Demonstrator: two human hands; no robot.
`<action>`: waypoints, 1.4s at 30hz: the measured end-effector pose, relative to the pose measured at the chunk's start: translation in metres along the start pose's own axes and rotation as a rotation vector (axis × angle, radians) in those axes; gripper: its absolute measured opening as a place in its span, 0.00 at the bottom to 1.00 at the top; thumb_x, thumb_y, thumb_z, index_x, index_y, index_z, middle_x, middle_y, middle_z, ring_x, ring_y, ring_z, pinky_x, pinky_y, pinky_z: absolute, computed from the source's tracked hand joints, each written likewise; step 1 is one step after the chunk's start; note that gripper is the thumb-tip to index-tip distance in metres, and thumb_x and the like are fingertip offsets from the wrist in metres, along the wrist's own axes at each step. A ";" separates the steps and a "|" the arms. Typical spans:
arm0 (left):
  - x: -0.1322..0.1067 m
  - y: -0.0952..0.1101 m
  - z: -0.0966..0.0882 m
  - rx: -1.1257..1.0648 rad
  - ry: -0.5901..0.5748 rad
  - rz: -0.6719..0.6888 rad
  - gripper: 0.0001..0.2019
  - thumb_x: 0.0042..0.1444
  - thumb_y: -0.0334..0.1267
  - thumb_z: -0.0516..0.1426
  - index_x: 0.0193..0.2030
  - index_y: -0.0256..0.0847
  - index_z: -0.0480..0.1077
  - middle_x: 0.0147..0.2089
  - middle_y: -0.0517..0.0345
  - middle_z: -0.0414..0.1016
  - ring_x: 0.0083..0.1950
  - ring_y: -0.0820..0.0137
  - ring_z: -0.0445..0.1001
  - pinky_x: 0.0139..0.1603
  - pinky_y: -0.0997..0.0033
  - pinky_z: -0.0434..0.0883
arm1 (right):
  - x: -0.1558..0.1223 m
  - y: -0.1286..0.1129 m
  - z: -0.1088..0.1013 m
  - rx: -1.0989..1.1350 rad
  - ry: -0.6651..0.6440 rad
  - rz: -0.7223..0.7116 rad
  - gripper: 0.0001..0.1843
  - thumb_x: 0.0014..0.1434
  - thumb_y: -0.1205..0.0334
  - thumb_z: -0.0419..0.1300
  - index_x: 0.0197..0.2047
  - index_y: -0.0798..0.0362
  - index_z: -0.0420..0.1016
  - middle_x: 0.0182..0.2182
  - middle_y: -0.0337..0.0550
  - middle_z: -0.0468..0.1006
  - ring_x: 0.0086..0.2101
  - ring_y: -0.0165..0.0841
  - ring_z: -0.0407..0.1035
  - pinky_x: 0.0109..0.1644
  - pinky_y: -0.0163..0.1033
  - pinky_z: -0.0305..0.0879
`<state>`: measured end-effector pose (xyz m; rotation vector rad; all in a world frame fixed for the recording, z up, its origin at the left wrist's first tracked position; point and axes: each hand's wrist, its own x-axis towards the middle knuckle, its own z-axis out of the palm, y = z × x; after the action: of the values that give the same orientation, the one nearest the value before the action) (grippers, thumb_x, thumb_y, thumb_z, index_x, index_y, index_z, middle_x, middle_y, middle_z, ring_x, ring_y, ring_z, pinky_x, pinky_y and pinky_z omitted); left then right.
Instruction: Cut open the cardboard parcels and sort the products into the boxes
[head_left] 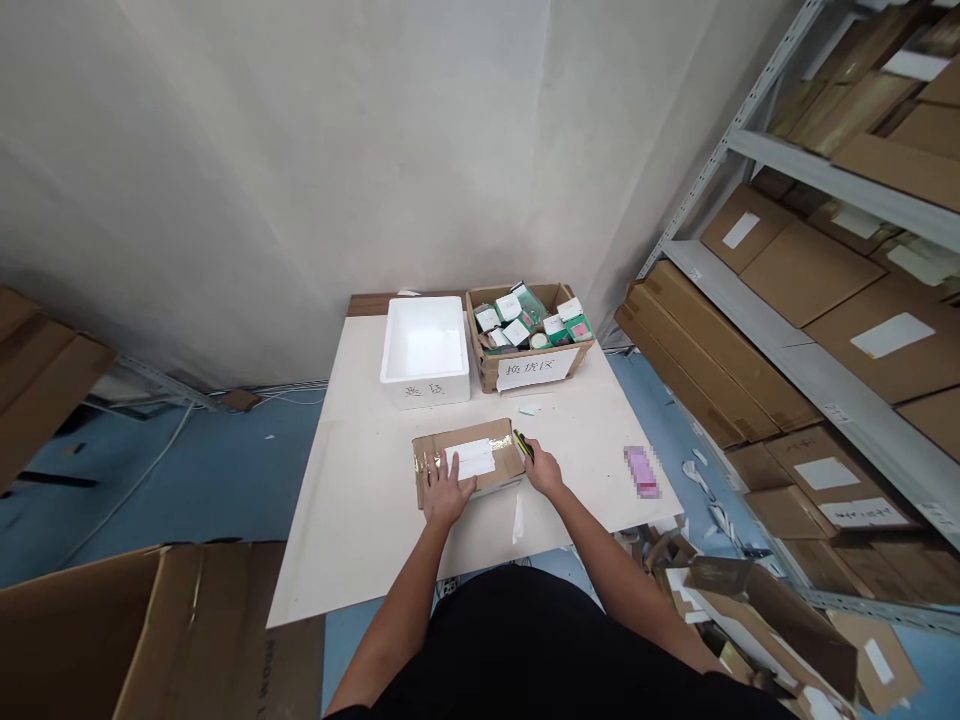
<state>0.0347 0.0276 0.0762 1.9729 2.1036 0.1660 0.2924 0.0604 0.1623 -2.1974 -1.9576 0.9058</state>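
A taped cardboard box (514, 455) with a white label (480, 457) lies on the white table (337, 520). My left hand (445, 493) rests on its top with the fingers spread, touching the label's left part. At the box's right end, my right hand (544, 468) is wrapped round a yellow and black utility knife (523, 444). The knife's tip points toward the box's far right corner; whether the blade touches the cardboard I cannot tell.
Behind the box stand a white foam box (425, 390) and an open carton (487, 375) full of small packages. A pink pixelated item (642, 472) lies at the table's right. Shelves (750, 290) with cartons line the right side; a large open carton (217, 620) stands lower left.
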 end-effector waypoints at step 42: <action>0.007 0.002 -0.004 -0.084 -0.093 -0.002 0.44 0.64 0.66 0.48 0.81 0.44 0.49 0.84 0.56 0.39 0.83 0.51 0.29 0.82 0.46 0.34 | -0.014 -0.033 -0.020 -0.267 -0.141 0.041 0.27 0.64 0.68 0.58 0.66 0.46 0.65 0.48 0.52 0.82 0.46 0.44 0.78 0.38 0.37 0.62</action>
<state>0.0356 0.0346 0.0800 1.8933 2.0068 0.1566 0.2720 0.0600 0.1984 -2.3809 -2.2221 0.8713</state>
